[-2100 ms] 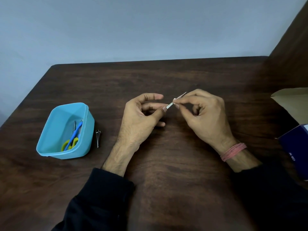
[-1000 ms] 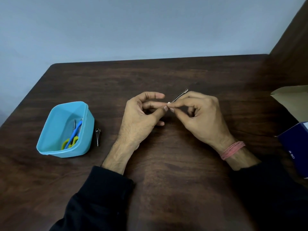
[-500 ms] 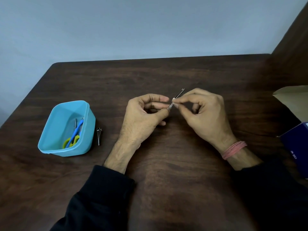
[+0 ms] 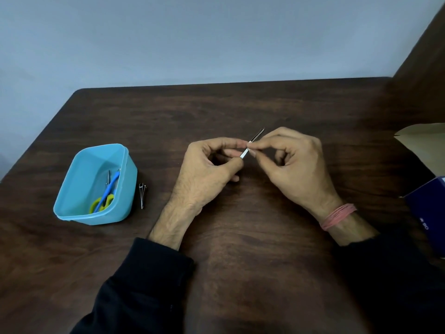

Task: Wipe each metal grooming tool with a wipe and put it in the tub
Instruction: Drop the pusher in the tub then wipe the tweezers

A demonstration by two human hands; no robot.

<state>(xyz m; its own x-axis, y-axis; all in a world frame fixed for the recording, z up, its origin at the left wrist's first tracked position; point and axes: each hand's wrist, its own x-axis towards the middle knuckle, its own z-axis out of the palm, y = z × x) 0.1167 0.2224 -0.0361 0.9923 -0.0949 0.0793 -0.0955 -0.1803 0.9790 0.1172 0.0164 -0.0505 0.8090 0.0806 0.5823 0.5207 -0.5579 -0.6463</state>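
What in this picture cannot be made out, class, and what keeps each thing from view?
- Any wipe: head view, none shows; fingers of the right hand pinch the metal tool and could cover one.
- Tool's near end: hidden under the left hand.
- Navy box: cut by the right edge, lettering too small.
- Small metal item in tub: too small.

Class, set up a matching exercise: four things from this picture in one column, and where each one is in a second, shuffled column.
Things:
1. scissors
2. nail clipper
3. tweezers
4. thread band

Places:
A. pinched between both hands
B. inside the blue tub
C. round the right wrist
D. on the table, beside the tub

Pairs: 1-B, 2-D, 3-A, 4-C
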